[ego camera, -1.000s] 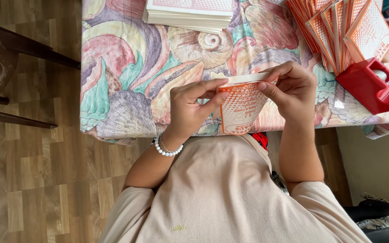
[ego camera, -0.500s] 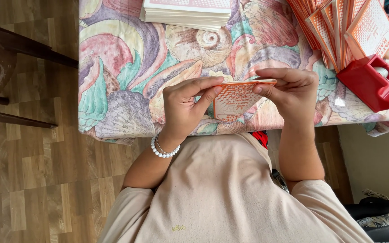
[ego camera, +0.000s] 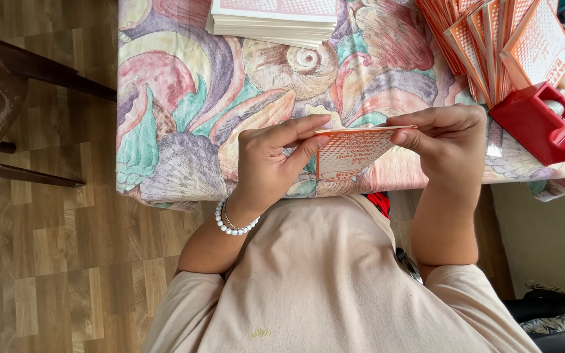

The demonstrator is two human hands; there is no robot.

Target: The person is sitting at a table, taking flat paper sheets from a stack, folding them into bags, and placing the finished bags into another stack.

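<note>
Folding in hand at frame centre: we find the left hand (ego camera: 269, 163) and right hand (ego camera: 449, 140) pinching an orange paper packet (ego camera: 351, 151) above the table (ego camera: 184, 131) edge; pressing the crease likely requires firm fingertips.

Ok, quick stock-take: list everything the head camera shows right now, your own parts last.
patterned card: one, orange and white, pinched between both hands.
flat card stack: one, white edges, table's far side.
standing cards: one bunch, orange, far right.
tape dispenser: one, red, right edge.
tablecloth: one, pastel shell print.
chair: one, dark brown, left.
floor: wood-look.
bracelet: one, white beads, left wrist.
left hand: grips card's left end.
right hand: grips card's right end.
</note>
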